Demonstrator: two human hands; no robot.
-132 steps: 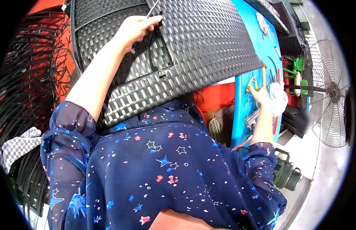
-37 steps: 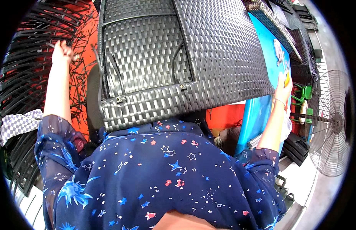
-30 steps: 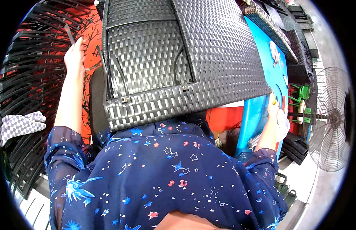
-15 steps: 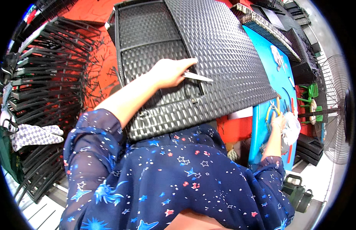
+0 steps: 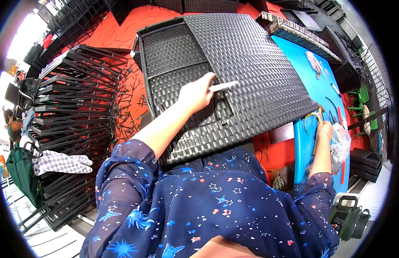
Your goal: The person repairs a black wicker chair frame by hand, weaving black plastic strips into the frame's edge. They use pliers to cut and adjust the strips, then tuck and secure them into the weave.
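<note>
A large black woven wicker panel (image 5: 255, 60), with a recessed framed section on its left, leans against my lap. My left hand (image 5: 194, 96) is closed over the lower part of that recess. From its fist a slim, silver, blade-like tool (image 5: 225, 86) points right across the weave; its handle is hidden in my fingers. Out to the right, beside the panel's corner, my right hand (image 5: 324, 128) is closed on a yellow-handled hand tool (image 5: 310, 115), perhaps pliers. Only part of that tool shows.
A blue tabletop (image 5: 299, 155) on the right bears a crumpled clear plastic bag (image 5: 340, 144) and small items. Stacked black metal frames (image 5: 75, 107) stand at left, with a checkered cloth (image 5: 62, 163) hung on them. Black strips litter the red floor (image 5: 130, 92).
The view has shifted, so everything sits further right and lower. The silver tool has tilted to point slightly upward. My right hand stays by the panel's corner, with the yellow handles less visible.
</note>
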